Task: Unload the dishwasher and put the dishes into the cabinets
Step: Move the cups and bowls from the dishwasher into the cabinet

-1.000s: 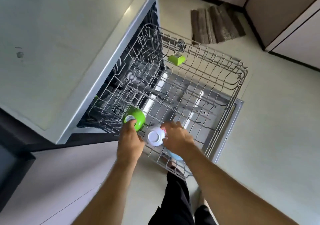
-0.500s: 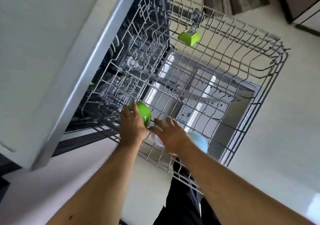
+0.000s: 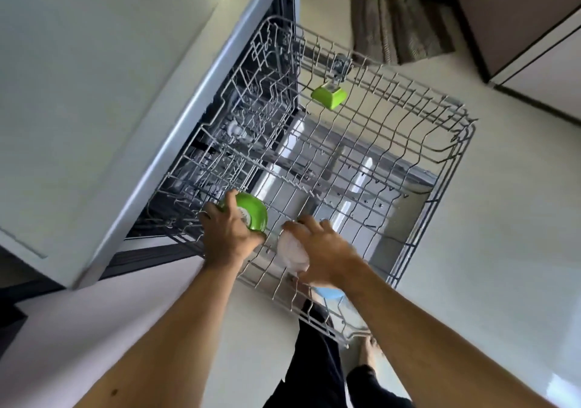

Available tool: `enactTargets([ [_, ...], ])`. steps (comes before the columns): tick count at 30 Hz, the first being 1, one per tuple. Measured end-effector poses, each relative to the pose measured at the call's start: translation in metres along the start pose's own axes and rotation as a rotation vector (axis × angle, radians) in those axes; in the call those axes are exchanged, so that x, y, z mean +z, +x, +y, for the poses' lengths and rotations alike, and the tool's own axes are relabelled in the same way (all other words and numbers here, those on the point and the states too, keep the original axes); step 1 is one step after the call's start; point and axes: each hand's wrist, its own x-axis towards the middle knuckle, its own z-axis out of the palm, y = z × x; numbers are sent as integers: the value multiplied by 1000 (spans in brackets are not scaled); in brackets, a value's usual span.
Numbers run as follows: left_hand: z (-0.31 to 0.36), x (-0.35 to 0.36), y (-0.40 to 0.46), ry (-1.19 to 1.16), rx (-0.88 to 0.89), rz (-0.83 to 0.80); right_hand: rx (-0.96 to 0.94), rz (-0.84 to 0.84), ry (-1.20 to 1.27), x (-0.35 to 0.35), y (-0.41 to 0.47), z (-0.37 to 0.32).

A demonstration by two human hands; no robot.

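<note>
Head view: left hand [image 3: 231, 234] grip around green bowl [image 3: 253, 214], right hand [image 3: 323, 253] grip around white bowl [image 3: 292, 250], both over wire rack [image 3: 393, 143].

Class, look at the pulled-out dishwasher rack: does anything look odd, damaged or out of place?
Nothing stands out. The rack looks intact. The left hand holds a green bowl, the right hand a white bowl, and a pale blue dish sits partly hidden under the right wrist.

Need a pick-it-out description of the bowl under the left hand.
Start at the pulled-out wire dishwasher rack. At its near corner beside the counter, the left hand grips a bowl. It is bright green; the bowl next to it, under the right hand, is white.
</note>
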Motion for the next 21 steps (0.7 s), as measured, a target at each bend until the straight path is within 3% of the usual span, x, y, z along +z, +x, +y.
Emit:
enactTargets([
  [9,19,-74,-98,-355,113,154,179,403,279,-85,-79,-19],
  [14,25,-99,-162,-420,177,292,120,502,329,-119,-116,-35],
  [21,30,-115,-257,-581,57,411,46,509,283,-146,-179,-66],
])
